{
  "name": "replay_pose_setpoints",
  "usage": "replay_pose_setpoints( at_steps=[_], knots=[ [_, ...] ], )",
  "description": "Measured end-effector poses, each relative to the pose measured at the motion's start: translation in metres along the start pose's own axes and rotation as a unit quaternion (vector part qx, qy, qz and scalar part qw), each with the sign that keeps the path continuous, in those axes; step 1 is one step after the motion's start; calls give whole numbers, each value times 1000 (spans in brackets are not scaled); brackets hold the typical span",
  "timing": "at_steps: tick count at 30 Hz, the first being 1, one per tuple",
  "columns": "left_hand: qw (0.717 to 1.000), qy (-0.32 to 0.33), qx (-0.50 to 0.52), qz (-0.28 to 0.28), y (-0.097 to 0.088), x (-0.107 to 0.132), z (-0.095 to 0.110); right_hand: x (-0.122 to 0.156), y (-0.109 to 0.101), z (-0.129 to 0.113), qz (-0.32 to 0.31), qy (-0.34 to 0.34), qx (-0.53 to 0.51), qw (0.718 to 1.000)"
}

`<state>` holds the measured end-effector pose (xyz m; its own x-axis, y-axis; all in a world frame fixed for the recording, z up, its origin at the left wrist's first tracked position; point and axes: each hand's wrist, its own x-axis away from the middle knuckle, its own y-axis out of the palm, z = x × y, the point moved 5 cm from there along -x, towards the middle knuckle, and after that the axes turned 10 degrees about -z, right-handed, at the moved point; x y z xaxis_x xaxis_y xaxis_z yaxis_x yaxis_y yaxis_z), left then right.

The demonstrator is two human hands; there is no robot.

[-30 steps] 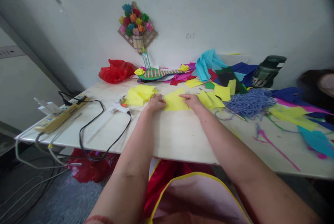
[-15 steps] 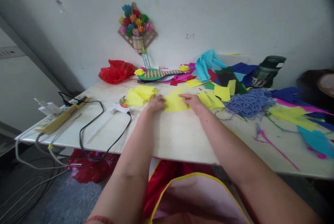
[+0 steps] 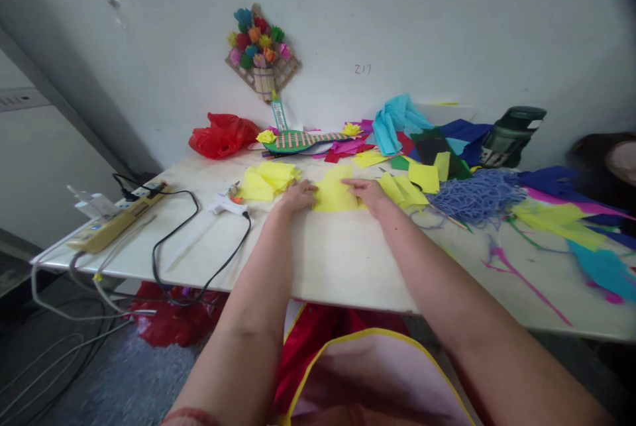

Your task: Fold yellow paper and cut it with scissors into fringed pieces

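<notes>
Yellow sheet [image 3: 332,195] on the table [image 3: 348,267], a hand at each side.
The left hand [image 3: 299,195] touches the sheet's left edge, the right hand [image 3: 366,193] its right part; whether either pinches, I cannot tell. Left of the sheet: yellow stack [image 3: 265,181], then glue gun [image 3: 229,204]; right: yarn [image 3: 474,195].

Bare arms over a red garment with yellow edging.
The left hand [image 3: 300,195] and right hand [image 3: 368,195] are bare; a reddish sleeve edge [image 3: 191,415] rings the left arm [image 3: 253,300] low in view, and a small round spot [image 3: 396,228] marks the right forearm [image 3: 422,260]. The red cloth [image 3: 293,376] meets a broad pale panel [image 3: 382,370], its curved rim bound by yellow trim [image 3: 370,330], with brownish cloth [image 3: 348,415] below.
</notes>
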<state>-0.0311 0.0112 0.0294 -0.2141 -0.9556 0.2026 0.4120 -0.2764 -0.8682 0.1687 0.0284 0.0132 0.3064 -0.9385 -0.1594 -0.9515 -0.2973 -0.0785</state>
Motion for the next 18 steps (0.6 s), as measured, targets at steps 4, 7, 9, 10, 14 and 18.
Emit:
replay_pose_setpoints(
  at_steps=[4,7,9,10,14,18],
  knots=[
    [1000,-2,7,3,-1,2,1,-2,0,2,-2,3,8,1000],
    [1000,-8,14,9,-2,4,1,-3,-1,3,-3,0,13,1000],
    [1000,-9,16,11,-2,5,2,-3,-1,4,-2,2,12,1000],
    [1000,-9,16,11,-2,5,2,-3,-2,4,-2,4,14,1000],
    [1000,-11,18,4,-2,6,3,-4,-3,6,0,3,18,1000],
    [999,-10,33,3,-1,6,3,-5,-2,7,-2,-1,15,1000]
  ],
)
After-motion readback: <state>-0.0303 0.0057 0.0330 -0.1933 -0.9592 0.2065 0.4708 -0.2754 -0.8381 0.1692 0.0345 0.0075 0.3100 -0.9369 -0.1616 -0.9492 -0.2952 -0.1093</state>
